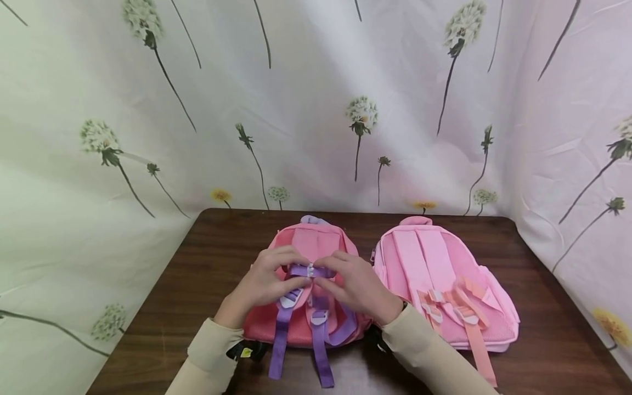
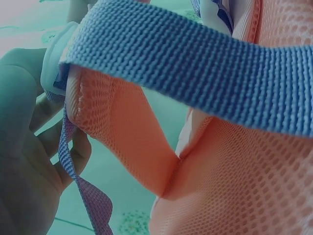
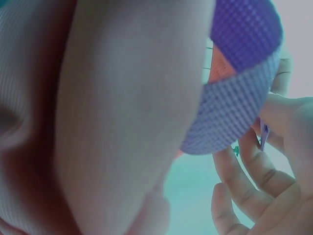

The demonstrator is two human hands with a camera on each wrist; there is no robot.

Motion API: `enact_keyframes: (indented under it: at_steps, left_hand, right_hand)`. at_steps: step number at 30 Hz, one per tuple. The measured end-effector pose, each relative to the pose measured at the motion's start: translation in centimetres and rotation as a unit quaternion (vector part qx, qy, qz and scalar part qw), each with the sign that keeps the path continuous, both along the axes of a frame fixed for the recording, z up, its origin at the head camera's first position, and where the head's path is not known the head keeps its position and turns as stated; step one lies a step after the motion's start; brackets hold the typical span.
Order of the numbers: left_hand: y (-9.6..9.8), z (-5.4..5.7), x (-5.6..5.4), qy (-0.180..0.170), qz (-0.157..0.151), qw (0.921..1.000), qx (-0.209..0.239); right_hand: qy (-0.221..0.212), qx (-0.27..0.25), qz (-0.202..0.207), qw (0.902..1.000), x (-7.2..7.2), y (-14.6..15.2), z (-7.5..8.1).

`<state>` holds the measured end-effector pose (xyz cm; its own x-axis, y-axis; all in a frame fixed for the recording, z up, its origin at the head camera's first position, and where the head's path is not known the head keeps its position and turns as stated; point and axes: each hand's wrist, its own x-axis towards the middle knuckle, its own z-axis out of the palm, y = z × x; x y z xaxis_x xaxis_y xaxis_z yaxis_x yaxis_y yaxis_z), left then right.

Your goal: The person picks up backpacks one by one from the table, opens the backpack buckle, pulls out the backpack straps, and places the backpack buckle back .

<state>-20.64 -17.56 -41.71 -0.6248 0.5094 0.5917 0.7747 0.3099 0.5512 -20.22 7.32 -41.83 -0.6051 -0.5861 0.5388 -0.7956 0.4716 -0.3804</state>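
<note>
Left fingers (image 1: pixel 283 258), right fingers (image 1: pixel 332 263) pinch purple strap (image 1: pixel 298 270) at white buckle (image 1: pixel 310 271); coral backpack (image 1: pixel 316 244) beneath; pale-pink backpack (image 1: pixel 436 260) beside

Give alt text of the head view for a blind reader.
A person's left hand and right hand pinch a purple webbing strap either side of its white plastic buckle, over a coral-pink fabric backpack. A light-pink fabric backpack with peach straps lies to its right, both on a dark wooden table before a dandelion-print cloth backdrop.
</note>
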Motion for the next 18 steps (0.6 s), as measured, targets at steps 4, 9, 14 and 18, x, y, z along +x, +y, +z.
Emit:
enact_keyframes:
  at_steps: [4,9,14,18]
  left_hand:
    - [0.07,-0.07,-0.05,-0.005,0.001,1.0,0.001]
    - [0.08,0.1,-0.14,0.003,-0.002,1.0,0.007]
    - [-0.04,0.2,0.04,0.015,-0.008,0.9998,0.014]
    - [-0.12,0.2,0.14,0.021,-0.009,0.9996,0.014]
  right_hand:
    - [-0.005,-0.002,0.004,1.0,-0.05,-0.11,0.05]
    - [-0.023,-0.002,0.004,0.9997,-0.15,-0.22,0.31]
    - [-0.025,0.006,-0.006,0.9997,-0.07,-0.2,0.39]
    - [-0.026,0.01,-0.008,0.9996,0.08,-0.16,0.41]
